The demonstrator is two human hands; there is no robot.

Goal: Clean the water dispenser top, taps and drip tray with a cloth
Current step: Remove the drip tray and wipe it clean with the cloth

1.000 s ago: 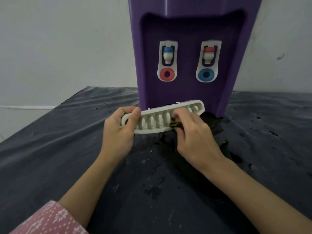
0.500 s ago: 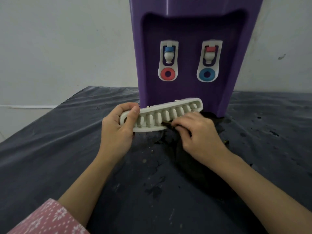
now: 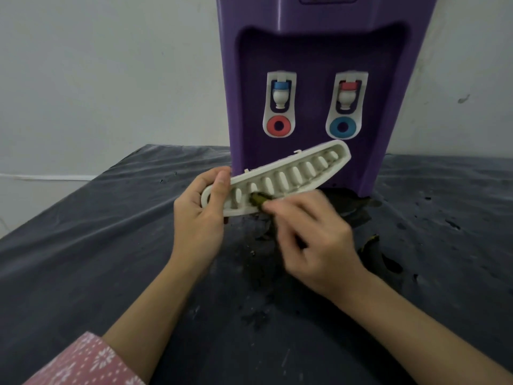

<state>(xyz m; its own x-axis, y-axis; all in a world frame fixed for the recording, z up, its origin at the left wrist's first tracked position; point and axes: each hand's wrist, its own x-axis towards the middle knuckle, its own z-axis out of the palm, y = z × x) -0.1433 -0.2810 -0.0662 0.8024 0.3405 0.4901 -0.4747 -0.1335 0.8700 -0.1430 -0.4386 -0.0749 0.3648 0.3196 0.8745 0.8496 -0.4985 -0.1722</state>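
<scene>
Head view
Writing: nothing I can read; a small panel at the dispenser's top edge is cut off, any lettering on it unclear.
Water dispenser point(image 3: 311, 45): purple plastic, standing at the far side of the counter point(image 3: 83, 245) against a pale wall point(image 3: 97, 65), with a recessed front bay.
Left tap point(image 3: 280, 97): white spout with a blue cap, set in a white plate with a red ring below it.
Right tap point(image 3: 348, 97): white spout with a red cap, its plate carrying a blue ring below.
Drip tray point(image 3: 294, 173): cream-white, long and curved, with a row of oval slots; off the dispenser, held in the air just in front of its base, tilted so the right end sits higher and farther.
Left hand point(image 3: 198, 215): grips the tray's near left end, thumb laid over the top face, fingers curled behind.
Right hand point(image 3: 313, 240): fingers curled, pinching the cloth and pressing it onto the tray's slots near the left-middle; slightly blurred.
Cloth point(image 3: 256, 200): small dark olive wad, mostly hidden under the fingers.
Counter: covered in dark grey wrinkled sheeting, with dark wet-looking patches and specks near the dispenser's base.
Sleeve point(image 3: 83, 362): pink with a white print, on the left arm at the near left corner.
</scene>
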